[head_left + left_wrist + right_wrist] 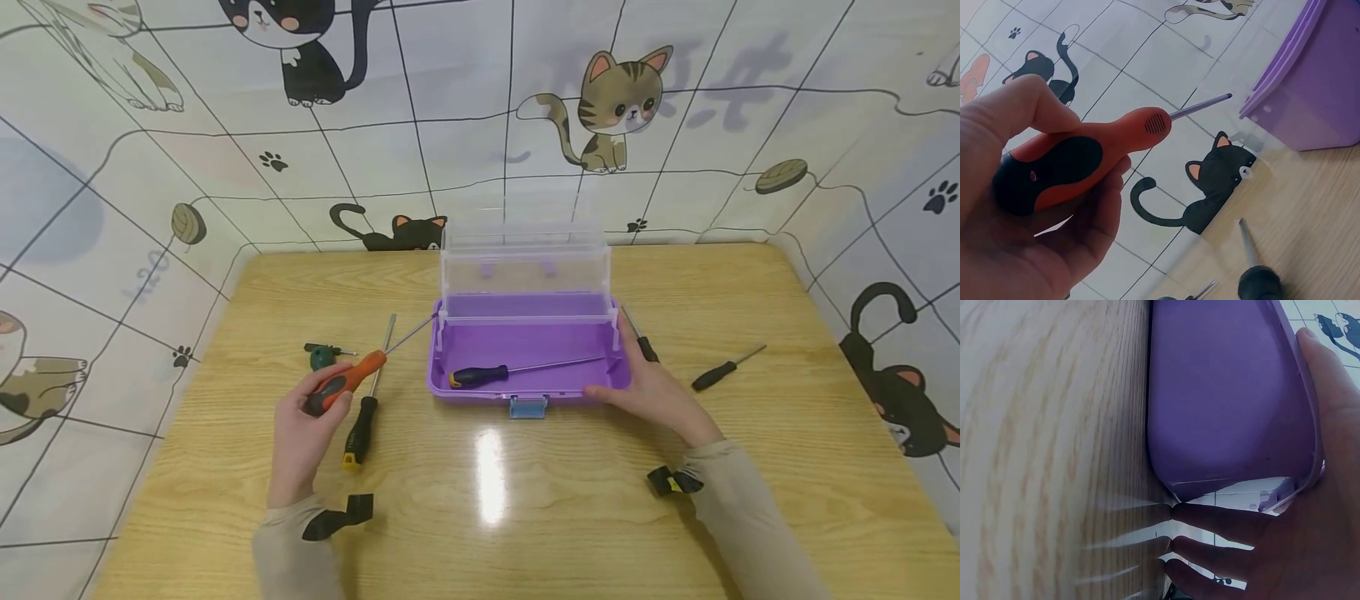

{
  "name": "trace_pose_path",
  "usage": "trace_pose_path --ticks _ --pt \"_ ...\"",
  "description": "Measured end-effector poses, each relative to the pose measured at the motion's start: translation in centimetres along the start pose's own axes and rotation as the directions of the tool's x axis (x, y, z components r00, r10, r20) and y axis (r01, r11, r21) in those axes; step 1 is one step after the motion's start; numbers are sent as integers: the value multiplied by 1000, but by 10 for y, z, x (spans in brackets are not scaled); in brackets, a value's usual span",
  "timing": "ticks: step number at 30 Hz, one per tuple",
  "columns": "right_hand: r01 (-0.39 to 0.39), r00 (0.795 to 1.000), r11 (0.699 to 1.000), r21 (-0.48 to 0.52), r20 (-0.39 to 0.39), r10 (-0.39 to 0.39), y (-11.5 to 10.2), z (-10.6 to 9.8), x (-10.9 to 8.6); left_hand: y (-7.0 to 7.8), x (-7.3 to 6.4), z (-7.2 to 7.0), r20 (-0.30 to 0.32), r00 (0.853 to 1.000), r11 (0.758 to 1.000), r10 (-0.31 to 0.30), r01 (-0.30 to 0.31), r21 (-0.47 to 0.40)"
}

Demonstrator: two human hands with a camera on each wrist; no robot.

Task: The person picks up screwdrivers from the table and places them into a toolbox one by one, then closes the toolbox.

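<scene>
My left hand point(303, 425) grips an orange-and-black screwdriver point(348, 383) by its handle. In the left wrist view, thumb and fingers wrap the screwdriver's handle point(1085, 156). Its shaft points up and right, the tip overlapping the left edge of a purple toolbox point(433, 367). The toolbox stands with its clear lid point(525, 271) raised. One screwdriver point(480, 377) with a dark, yellow-ended handle lies inside it. My right hand point(652, 392) rests against the box's right end, thumb along the front rim. In the right wrist view, the straight fingers point(1219, 522) reach down to the tabletop.
Left of the box lie a long black-and-yellow screwdriver point(362, 429) and a small green-handled tool point(322, 357). To its right are a dark screwdriver point(647, 348) beside my fingers and another small one point(715, 375). A cat-print wall covering point(465, 150) surrounds the wooden table point(570, 500).
</scene>
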State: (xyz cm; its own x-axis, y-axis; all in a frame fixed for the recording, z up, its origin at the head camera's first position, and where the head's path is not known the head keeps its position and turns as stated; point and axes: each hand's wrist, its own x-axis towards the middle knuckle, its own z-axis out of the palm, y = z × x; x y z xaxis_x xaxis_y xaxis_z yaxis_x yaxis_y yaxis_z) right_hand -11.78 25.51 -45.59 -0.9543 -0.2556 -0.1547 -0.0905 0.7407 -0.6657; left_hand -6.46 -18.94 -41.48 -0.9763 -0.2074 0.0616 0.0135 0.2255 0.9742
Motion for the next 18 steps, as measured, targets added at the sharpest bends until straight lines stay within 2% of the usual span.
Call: trace_pose_path --ticks 4,8,13,18 --pt "-8 1000 1000 -2 6 8 -1 0 -1 1 0 -8 -16 1000 999 -8 7 -39" --pt "-15 1000 1000 3 8 15 0 -1 -2 2 2 -13 -3 1000 997 -10 10 -83" --pt "-16 1000 1000 7 12 16 0 -1 -3 5 4 -14 27 1000 989 -2 6 -151" --pt "-9 1000 1000 10 6 9 0 0 -3 9 5 -12 14 1000 975 11 -8 -223"
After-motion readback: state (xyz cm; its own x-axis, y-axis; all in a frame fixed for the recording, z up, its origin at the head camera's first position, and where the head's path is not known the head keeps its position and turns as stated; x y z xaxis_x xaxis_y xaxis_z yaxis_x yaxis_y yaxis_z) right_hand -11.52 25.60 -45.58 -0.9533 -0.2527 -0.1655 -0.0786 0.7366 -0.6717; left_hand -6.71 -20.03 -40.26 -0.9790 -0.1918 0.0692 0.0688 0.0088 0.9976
